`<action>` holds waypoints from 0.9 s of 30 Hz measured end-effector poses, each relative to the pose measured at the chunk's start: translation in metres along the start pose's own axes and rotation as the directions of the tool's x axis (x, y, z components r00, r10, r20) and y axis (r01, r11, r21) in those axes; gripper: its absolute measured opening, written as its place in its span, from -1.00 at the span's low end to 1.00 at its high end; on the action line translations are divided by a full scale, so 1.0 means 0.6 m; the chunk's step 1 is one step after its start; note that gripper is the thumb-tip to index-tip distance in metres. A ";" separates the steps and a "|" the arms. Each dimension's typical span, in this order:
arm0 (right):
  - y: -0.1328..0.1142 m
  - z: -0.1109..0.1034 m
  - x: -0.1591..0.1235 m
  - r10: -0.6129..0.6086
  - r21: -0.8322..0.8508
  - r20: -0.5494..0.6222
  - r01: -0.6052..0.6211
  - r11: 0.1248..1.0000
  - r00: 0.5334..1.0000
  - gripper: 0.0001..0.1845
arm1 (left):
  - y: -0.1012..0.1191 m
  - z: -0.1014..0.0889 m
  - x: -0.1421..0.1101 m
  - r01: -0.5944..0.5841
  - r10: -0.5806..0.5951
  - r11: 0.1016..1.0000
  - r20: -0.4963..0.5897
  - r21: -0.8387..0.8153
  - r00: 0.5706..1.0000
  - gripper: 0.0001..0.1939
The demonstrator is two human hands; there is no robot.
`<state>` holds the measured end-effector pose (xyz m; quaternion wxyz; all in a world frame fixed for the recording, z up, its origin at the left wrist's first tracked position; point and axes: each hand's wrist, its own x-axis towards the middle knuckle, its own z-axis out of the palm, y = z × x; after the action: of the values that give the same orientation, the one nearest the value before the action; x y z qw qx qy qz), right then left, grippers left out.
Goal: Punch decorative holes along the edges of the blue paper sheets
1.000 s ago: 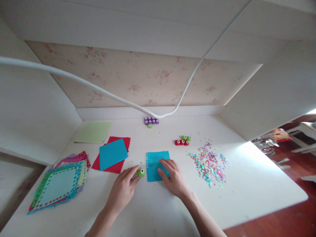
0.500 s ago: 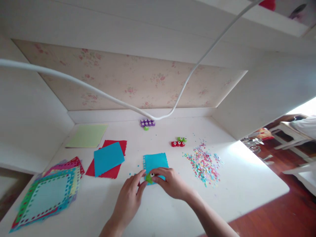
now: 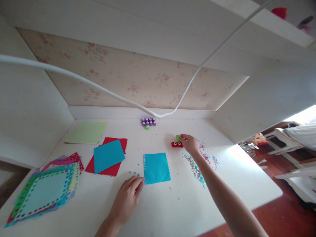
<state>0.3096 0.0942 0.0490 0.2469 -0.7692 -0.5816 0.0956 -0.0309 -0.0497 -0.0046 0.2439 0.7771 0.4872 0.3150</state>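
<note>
My left hand [image 3: 128,196] is low in the middle, fingers bent together, with its fingertips at the lower left edge of a blue sheet of paper [image 3: 157,168]. Small holes run down that sheet's left edge. Farther right, my right hand [image 3: 189,144] is closed around a green craft punch [image 3: 178,138], mostly covered by the fingers. Just below it stand red craft punches [image 3: 175,144] in a row, partly hidden by the hand. Against the back are several purple craft punches [image 3: 148,122], with one green craft punch [image 3: 147,127] in front of them.
Loose confetti [image 3: 196,169] lies under and beside my right forearm. To the left are a blue sheet [image 3: 108,156] over a red sheet [image 3: 118,164], pale green paper [image 3: 86,132], and a stack of punched colored sheets [image 3: 45,194]. A white cable [image 3: 118,97] hangs across the front.
My right hand has moved from the blue sheet to the red and green punches on the right. The green punch has left the blue sheet. My left hand stays by the sheet's edge.
</note>
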 end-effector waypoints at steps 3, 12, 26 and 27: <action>0.005 0.014 0.010 -0.011 -0.089 0.012 0.012 0.996 1.000 -0.63 | -0.005 0.002 -0.005 -0.055 0.057 0.997 -0.030 0.056 0.998 -0.81; 0.013 0.042 0.009 -0.025 -0.216 0.021 0.029 0.976 0.999 -0.72 | -0.010 0.008 -0.003 -0.116 0.122 0.988 -0.054 0.098 0.991 -0.80; -0.034 0.061 -0.166 -0.391 0.235 -0.062 0.394 0.888 0.918 -0.75 | -0.025 -0.060 0.238 -0.180 0.175 0.904 0.049 0.388 0.983 -0.75; -0.036 0.068 -0.181 -0.429 0.242 -0.019 0.420 0.875 0.903 -0.73 | -0.031 -0.056 0.267 -0.190 0.181 0.893 0.061 0.409 0.982 -0.72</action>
<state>0.2402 0.0074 0.0093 0.3428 -0.5855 -0.7244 0.1221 -0.0140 0.1061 0.0461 0.0482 0.8572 0.4638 0.2186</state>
